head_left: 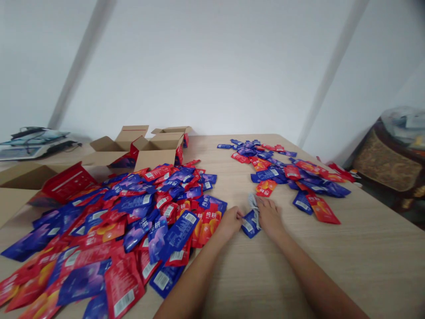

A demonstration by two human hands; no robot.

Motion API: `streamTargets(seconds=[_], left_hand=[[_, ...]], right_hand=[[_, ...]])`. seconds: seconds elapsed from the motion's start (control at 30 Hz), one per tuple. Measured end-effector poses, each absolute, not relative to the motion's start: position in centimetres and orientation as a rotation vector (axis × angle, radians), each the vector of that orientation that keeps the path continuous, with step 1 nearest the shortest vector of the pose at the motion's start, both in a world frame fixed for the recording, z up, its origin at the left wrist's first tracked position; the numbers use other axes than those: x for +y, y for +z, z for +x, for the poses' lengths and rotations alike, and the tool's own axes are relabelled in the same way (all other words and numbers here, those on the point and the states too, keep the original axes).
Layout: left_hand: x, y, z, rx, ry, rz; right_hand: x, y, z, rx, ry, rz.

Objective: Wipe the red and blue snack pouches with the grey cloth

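1. In the head view, your left hand (231, 223) is at the left edge of a small blue packet (250, 225), fingers bent and drawn in narrow; you cannot tell from here whether they pinch it.
2. Your right hand (269, 217) is at the packet's right side, fingers over a grey cord-like piece (253, 204) that reaches across the packet; the fingers are close together, but their grip is hidden.
3. The step in hand looks like handling the packet and grey piece together on the table (365, 252); judging by the pose, control calls for steadying the packet while keeping the grey piece from slipping.
4. To the left stand open cardboard boxes (155, 160), flaps spread, some with red printed sides; their insides are too hidden to tell what they hold.
5. Nearer than the boxes, a big mixed pile of red and blue packets (134, 204) covers the left; a looser spread of packets (292, 172) lies at the far right, with a red-orange packet (322, 209) at its near edge.
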State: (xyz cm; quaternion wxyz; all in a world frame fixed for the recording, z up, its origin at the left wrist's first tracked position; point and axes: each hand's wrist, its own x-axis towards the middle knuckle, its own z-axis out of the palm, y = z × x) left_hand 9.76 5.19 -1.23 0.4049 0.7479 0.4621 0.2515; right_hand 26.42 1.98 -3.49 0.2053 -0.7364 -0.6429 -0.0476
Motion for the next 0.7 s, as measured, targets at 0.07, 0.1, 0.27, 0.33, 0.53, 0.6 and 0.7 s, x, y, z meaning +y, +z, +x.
streamTargets(seconds=[0.07, 0.1, 0.27, 0.33, 0.53, 0.6, 0.7], left_hand=[[5.1, -1.3, 9.7, 1.186, 0.647, 1.780], [4.9, -1.2, 9.7, 1.180, 0.633, 1.712], [4.4, -0.3, 9.6, 0.955, 0.321, 1.421], [4.7, 0.6, 8.8, 0.916, 0.388, 1.332], [7.6, 5.0, 3.7, 0.833, 1.215, 0.980], [8.5, 5.7, 2.8, 0.825, 1.401, 0.871], [9.7, 4.7, 4.2, 0.945, 1.297, 0.948]], right_hand=[[2.1, -3.9, 27.5, -1.740, -0.149, -2.056], [2.1, -4.1, 27.9, -1.722, -0.147, -2.035], [2.5, -5.4, 29.7, -1.543, -0.079, -1.788], [2.8, -5.8, 30.5, -1.397, -0.015, -1.708], [3.3, -5.4, 31.0, -1.151, 0.173, -1.542], [3.3, -5.1, 30.7, -1.130, 0.219, -1.497], [3.4, -4.6, 30.3, -1.109, 0.266, -1.443]])
